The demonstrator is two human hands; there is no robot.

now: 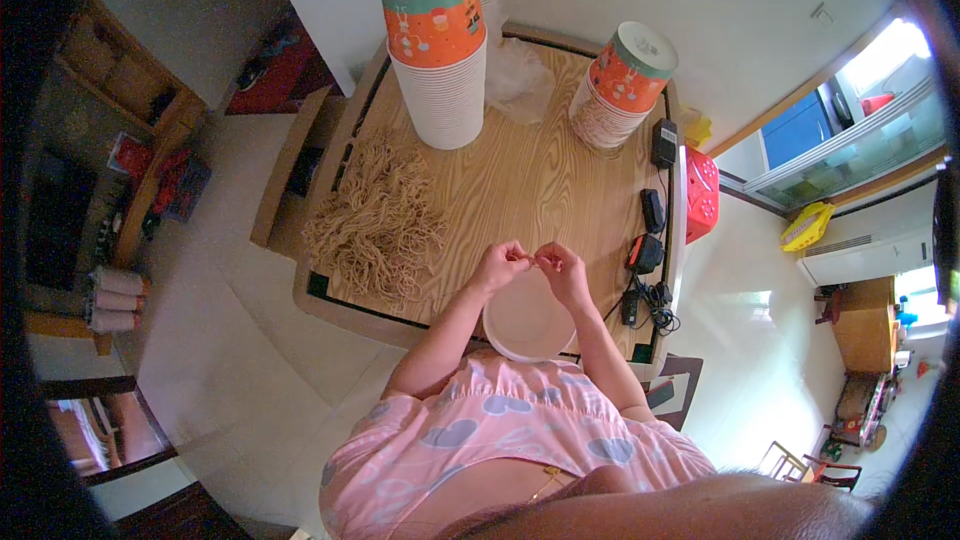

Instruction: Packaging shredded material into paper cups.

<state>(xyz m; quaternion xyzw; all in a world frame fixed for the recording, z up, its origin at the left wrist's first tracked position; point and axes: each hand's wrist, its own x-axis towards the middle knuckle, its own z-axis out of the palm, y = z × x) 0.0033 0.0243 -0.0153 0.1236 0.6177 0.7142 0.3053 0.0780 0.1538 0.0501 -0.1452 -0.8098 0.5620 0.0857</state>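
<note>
A white paper tub (528,325) stands at the near edge of the wooden table, close against my body, with its round opening turned up toward me. At its far rim, my left hand (498,268) and my right hand (564,275) almost meet, both closed in a fingertip pinch. What lies between the fingers is too small to make out. Left of my hands is a loose heap of tan cords (375,220). Beyond them rises a tall stack of paper tubs (440,90), its top one orange and green. A shorter stack of similar tubs (625,85) stands at the far right.
Black power adapters (645,253) and coiled cables (660,312) line the table's right side. Crumpled clear plastic (522,80) lies between the stacks. A red plastic stool (702,195) stands beyond the right edge. An open drawer (290,175) sticks out on the left.
</note>
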